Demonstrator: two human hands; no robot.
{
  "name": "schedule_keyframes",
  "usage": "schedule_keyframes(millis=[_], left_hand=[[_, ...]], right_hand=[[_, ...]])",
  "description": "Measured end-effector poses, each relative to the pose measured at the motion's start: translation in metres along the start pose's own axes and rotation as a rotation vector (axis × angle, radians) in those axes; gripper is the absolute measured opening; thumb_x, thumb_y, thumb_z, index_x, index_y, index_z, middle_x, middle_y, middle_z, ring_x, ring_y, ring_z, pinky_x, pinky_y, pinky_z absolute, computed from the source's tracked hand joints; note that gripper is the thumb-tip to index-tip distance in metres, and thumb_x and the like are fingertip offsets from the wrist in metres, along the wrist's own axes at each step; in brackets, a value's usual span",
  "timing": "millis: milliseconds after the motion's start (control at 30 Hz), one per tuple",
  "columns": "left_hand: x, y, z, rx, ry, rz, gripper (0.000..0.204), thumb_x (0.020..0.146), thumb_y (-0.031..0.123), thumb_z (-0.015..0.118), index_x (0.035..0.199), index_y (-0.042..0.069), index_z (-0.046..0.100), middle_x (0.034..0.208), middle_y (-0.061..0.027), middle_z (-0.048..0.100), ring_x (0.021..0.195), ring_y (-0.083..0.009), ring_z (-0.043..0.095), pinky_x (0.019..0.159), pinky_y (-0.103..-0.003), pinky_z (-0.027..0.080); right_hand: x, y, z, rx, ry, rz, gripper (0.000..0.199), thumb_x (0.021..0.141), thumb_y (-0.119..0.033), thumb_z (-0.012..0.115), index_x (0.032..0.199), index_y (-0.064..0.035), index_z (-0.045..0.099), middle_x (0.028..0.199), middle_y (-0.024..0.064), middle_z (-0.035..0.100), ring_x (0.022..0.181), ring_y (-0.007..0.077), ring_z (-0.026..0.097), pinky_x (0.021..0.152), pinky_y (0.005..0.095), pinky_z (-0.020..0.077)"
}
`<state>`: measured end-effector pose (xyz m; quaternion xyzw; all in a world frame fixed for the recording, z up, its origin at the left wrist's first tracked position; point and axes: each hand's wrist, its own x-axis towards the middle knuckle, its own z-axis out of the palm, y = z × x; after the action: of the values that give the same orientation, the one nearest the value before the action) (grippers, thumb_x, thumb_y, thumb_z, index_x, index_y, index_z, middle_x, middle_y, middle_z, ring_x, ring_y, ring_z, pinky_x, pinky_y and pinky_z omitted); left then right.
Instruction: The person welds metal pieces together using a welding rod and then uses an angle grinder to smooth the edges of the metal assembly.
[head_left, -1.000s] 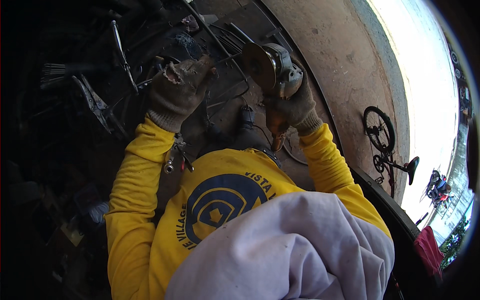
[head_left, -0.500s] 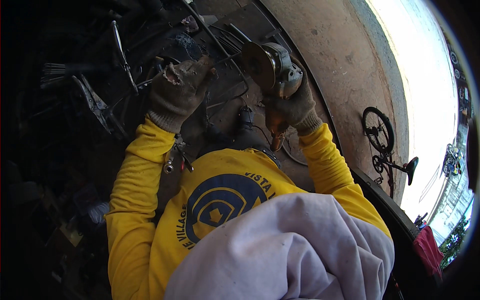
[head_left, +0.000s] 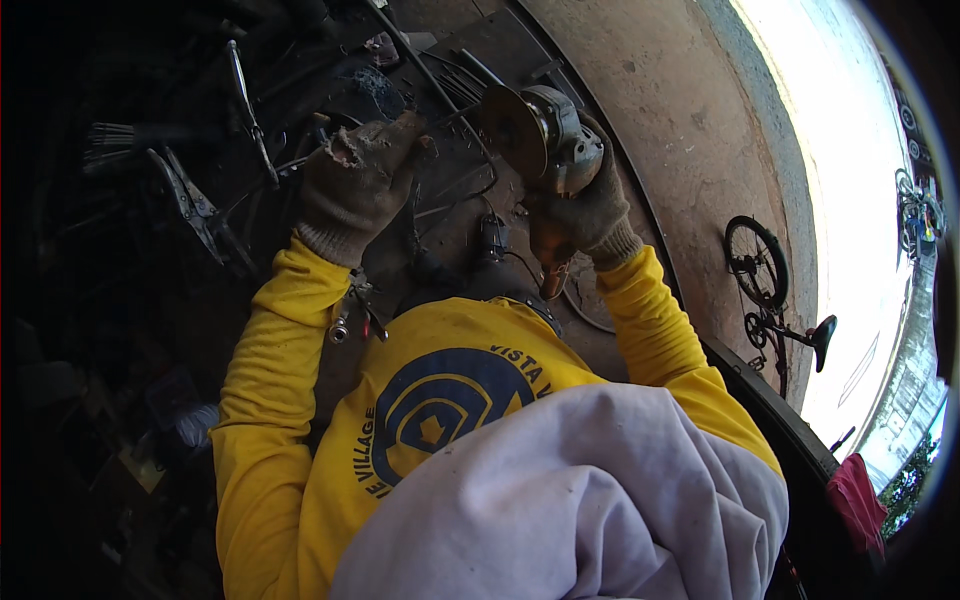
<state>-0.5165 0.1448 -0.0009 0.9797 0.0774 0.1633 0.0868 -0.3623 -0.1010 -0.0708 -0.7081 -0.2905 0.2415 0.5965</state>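
My right hand point(head_left: 590, 215), in a worn brown knit glove, is wrapped round the body of an angle grinder point(head_left: 560, 135). The grinder's round disc point(head_left: 513, 130) faces left, towards my other hand. My left hand point(head_left: 360, 180), in a matching frayed glove, is closed with its fingertips pointing at the disc. From those fingers a thin dark metal rod point(head_left: 450, 118) seems to reach towards the disc's edge. Most of the rod is hidden by the glove, and whether it touches the disc I cannot tell.
Locking pliers point(head_left: 190, 205) and another long-handled clamp point(head_left: 245, 105) are left of my left hand. A dark metal workbench point(head_left: 500, 45) with rods and wire lies ahead. To the right, a bicycle point(head_left: 765, 280) is on the brown ground, and a red cloth point(head_left: 857, 500) hangs lower right.
The grinder and its disc have shifted very slightly left. Out on the bright road at far right, a colourful vehicle has moved up the picture. My left hand has barely moved.
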Motion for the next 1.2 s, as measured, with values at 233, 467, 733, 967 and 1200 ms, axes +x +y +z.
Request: schedule_keyframes(millis=[233, 467, 733, 967, 1200], left_hand=[[0.007, -0.002, 0.004, -0.429, 0.051, -0.147, 0.024, 0.099, 0.024, 0.068, 0.106, 0.003, 0.075, 0.096, -0.0164, 0.076, 0.08, -0.0322, 0.075, 0.072, -0.037, 0.06], [0.008, -0.008, 0.0, -0.683, -0.228, -0.522, 0.022, 0.098, 0.012, 0.067, 0.115, -0.001, 0.073, 0.101, -0.0091, 0.077, 0.094, -0.0134, 0.072, 0.082, -0.028, 0.056], [0.012, -0.002, -0.004, -0.914, -0.304, -0.663, 0.021, 0.099, 0.015, 0.066, 0.113, 0.002, 0.075, 0.098, -0.0045, 0.077, 0.091, -0.0093, 0.07, 0.083, -0.024, 0.055], [0.008, -0.004, 0.0, -0.957, -0.316, -0.672, 0.023, 0.1, 0.017, 0.065, 0.112, 0.001, 0.075, 0.096, -0.0043, 0.076, 0.09, -0.0091, 0.07, 0.082, -0.024, 0.055], [0.007, -0.002, 0.0, -0.98, -0.294, -0.635, 0.023, 0.099, 0.015, 0.064, 0.113, 0.0, 0.074, 0.095, -0.005, 0.077, 0.087, -0.0091, 0.07, 0.079, -0.024, 0.056]], right_hand=[[-0.004, 0.001, 0.003, -0.097, -0.005, 0.03, 0.097, 0.07, -0.022, 0.091, 0.151, -0.0094, 0.039, 0.137, 0.0173, 0.062, 0.127, 0.0307, 0.063, 0.107, 0.0429, 0.0522], [-0.006, -0.003, 0.006, -0.016, 0.036, 0.078, 0.097, 0.071, -0.022, 0.092, 0.151, -0.0102, 0.038, 0.136, 0.0174, 0.063, 0.127, 0.0308, 0.063, 0.107, 0.043, 0.0525], [0.001, -0.008, 0.001, -0.089, 0.016, 0.03, 0.103, 0.068, -0.023, 0.094, 0.152, -0.0115, 0.036, 0.137, 0.0197, 0.062, 0.127, 0.0338, 0.064, 0.107, 0.0457, 0.0534], [0.002, -0.008, 0.003, -0.116, 0.005, 0.033, 0.103, 0.068, -0.026, 0.094, 0.151, -0.0109, 0.035, 0.135, 0.0203, 0.064, 0.125, 0.0344, 0.065, 0.106, 0.0459, 0.0537], [0.002, -0.006, 0.003, -0.142, -0.001, 0.039, 0.104, 0.068, -0.027, 0.094, 0.152, -0.0121, 0.033, 0.135, 0.0203, 0.064, 0.124, 0.0346, 0.065, 0.106, 0.0456, 0.0536]])
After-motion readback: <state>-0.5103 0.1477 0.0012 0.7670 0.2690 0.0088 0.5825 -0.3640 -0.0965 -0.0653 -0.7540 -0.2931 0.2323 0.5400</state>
